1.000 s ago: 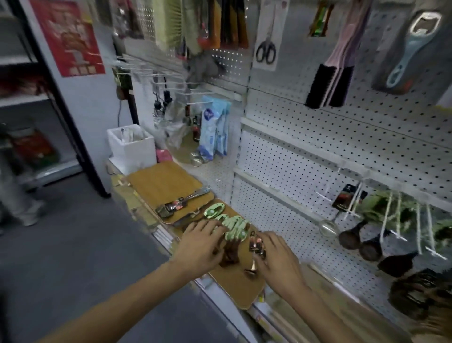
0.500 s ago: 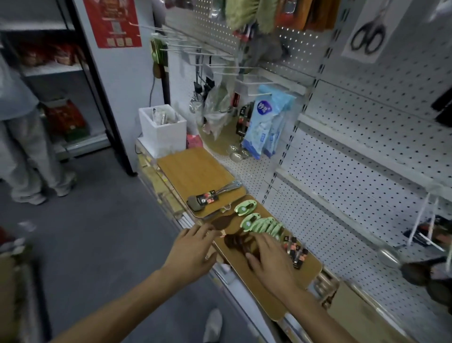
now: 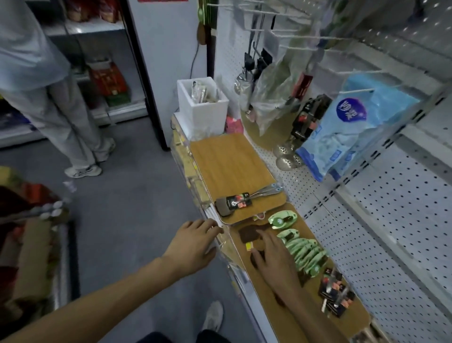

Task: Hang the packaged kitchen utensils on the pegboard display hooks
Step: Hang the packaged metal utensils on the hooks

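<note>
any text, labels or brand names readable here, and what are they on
Nothing can be read for certain.
Blue hanging packet: white characters on a dark blue round logo, too blurred to read.
Card label on the black spatula: print too small.
Black and red cards by the right hand: print too small.
Red sign at the top edge: cut off, unreadable.
Red boxes on the far shelf: blurred.

Dim, flat indoor light with a cool cast, soft shadows only, strong motion blur across the upper pegboard (image 3: 403,44) and its hanging blue packs (image 3: 352,127), wide-angle bending at the edges, left corners dark and smeared, centre moderately sharp.
</note>
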The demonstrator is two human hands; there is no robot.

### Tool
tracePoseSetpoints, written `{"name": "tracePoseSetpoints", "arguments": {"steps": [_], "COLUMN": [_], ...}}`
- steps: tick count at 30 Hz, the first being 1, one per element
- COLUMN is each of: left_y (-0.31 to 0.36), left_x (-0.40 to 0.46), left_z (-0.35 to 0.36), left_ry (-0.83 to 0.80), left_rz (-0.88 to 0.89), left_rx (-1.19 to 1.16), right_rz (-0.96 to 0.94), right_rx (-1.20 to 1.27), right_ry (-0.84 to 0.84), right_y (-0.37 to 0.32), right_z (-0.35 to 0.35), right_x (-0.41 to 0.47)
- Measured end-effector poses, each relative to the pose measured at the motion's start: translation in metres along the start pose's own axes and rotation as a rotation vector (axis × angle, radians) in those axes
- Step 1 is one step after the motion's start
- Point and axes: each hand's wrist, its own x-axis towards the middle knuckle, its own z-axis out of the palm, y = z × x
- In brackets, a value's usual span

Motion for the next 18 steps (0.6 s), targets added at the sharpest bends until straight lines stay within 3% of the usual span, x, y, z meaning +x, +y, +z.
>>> {"name": "tracePoseSetpoints", "arguments": {"steps": [9,18], "left_y": [-0.052,-0.125], "left_x": [0.103,0.229], "left_z": [0.034,0.109], "left_ry": [-0.095,-0.158], "left_rz": [0.036,0.129], "left_rx": [-0.005,-0.032], "right_rz": [0.094,0.204], "right_rx": [0.014,-0.023], "right_ry": [-0.053,-0.031], "right_y": [0.017,0.043], "right_z": [0.026,0.100], "right_x": [0.086,0.203]}}
